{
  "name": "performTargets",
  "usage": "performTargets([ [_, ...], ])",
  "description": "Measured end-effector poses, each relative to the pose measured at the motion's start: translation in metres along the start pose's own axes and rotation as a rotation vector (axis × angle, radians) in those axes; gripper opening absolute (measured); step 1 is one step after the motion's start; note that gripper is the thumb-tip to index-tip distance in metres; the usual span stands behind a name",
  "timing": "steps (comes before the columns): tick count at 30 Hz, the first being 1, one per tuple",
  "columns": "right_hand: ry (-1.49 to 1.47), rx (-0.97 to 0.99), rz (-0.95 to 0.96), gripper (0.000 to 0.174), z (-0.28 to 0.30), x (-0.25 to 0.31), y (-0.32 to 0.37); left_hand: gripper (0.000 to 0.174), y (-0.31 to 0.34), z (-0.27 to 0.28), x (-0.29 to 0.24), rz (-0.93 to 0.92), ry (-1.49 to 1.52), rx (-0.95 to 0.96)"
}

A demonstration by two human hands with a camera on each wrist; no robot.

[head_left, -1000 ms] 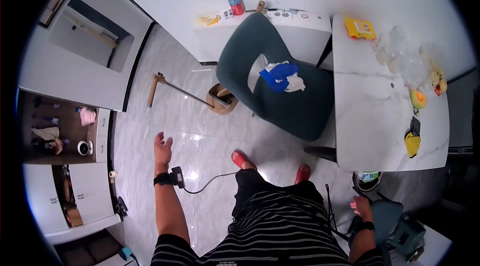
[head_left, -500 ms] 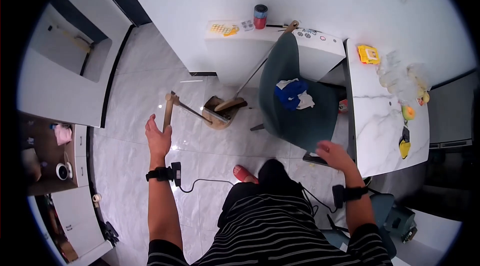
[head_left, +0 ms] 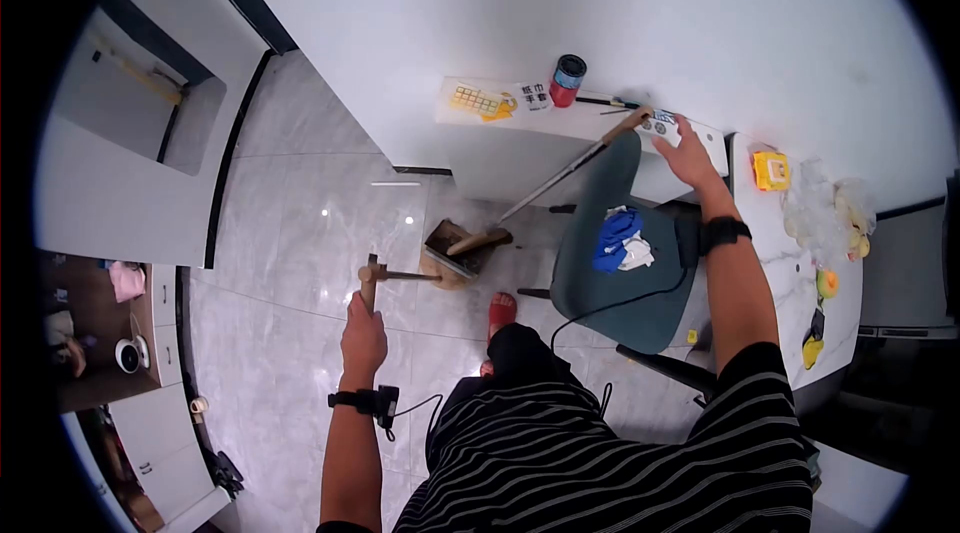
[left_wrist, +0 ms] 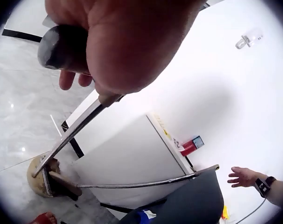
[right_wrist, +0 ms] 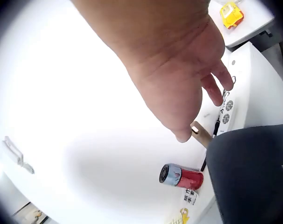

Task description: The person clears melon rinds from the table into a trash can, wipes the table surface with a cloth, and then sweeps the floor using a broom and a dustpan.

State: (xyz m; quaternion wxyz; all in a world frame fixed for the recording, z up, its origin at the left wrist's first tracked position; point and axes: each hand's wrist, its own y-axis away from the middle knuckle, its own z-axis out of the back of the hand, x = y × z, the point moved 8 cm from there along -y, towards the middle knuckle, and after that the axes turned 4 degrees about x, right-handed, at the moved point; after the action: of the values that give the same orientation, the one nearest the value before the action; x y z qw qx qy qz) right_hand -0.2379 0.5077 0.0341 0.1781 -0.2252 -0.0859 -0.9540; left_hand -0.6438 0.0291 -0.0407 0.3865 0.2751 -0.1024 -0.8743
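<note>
L hand is curled tight round the brown wood grip of a tall dustpan. A thin metal rod runs from the grip down to the brown pan. The pan sits on the floor by the bottom front corner of the white cabinet. The broom has its brush in the pan & its long stick leans up to the cabinet's top edge, next to the dark green-blue chair. R hand is at that top edge w/ fingers straight & spread, holding nothing. Its thumb is just beside the stick's wood tip, can't tell if it touches. A red can stands further back on the top. Brush is half hidden in the pan. In the L wrist view the hand covers most of the grip. Half a sec ago L hand was open beside the grip, & R hand was low by the chair seat
</note>
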Motion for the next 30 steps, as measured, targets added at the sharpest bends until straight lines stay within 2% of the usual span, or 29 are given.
performTargets([
  [2, -0.006, -0.038, -0.007, 0.078, -0.009, -0.004, -0.035, 0.051, -0.008, -0.001, 0.004, -0.019, 0.009, 0.007],
  [5, -0.056, 0.154, -0.006, 0.081, -0.040, 0.000, -0.060, 0.051, -0.012, 0.004, 0.002, 0.005, 0.027, 0.048],
  [6, 0.041, 0.131, 0.020, 0.073, -0.043, 0.004, -0.062, 0.051, -0.013, 0.005, 0.002, 0.030, 0.034, 0.067],
  [9, -0.031, 0.161, -0.092, 0.056, -0.035, 0.026, -0.059, 0.051, -0.013, 0.000, 0.012, 0.028, 0.053, 0.071],
  [12, 0.069, 0.214, 0.055, 0.037, -0.040, 0.071, -0.035, 0.051, -0.016, 0.005, 0.011, 0.029, 0.109, 0.116],
  [14, 0.256, 0.352, 0.104, 0.032, -0.047, 0.115, -0.006, 0.051, -0.017, 0.007, 0.017, 0.027, 0.129, 0.147],
  [17, 0.526, 0.589, 0.144, 0.026, -0.065, 0.180, 0.054, 0.047, -0.020, 0.010, 0.022, -0.085, 0.147, 0.186],
  [20, 0.673, 0.824, 0.101, 0.032, -0.100, 0.209, 0.122, 0.047, -0.021, 0.016, 0.038, -0.136, 0.138, 0.219],
  [22, 0.617, 0.856, 0.109, 0.030, -0.138, 0.198, 0.163, 0.047, -0.021, 0.024, 0.046, -0.220, 0.092, 0.252],
  [24, 0.592, 0.958, 0.006, 0.029, -0.172, 0.183, 0.210, 0.047, -0.018, 0.032, 0.056, -0.311, 0.067, 0.248],
  [26, 0.550, 1.140, -0.172, 0.032, -0.213, 0.161, 0.265, 0.046, -0.020, 0.038, 0.069, -0.333, 0.070, 0.258],
  [27, 0.420, 1.150, -0.277, 0.032, -0.226, 0.157, 0.293, 0.046, -0.019, 0.041, 0.075, -0.340, 0.066, 0.265],
  [28, 0.355, 1.084, -0.315, 0.031, -0.232, 0.158, 0.316, 0.046, -0.019, 0.043, 0.078, -0.327, 0.078, 0.306],
  [29, 0.311, 1.111, -0.347, 0.035, -0.241, 0.161, 0.341, 0.046, -0.019, 0.043, 0.081, -0.328, 0.082, 0.305],
  [30, 0.307, 1.010, -0.294, 0.037, -0.253, 0.154, 0.363, 0.046, -0.018, 0.041, 0.083, -0.332, 0.081, 0.305],
])
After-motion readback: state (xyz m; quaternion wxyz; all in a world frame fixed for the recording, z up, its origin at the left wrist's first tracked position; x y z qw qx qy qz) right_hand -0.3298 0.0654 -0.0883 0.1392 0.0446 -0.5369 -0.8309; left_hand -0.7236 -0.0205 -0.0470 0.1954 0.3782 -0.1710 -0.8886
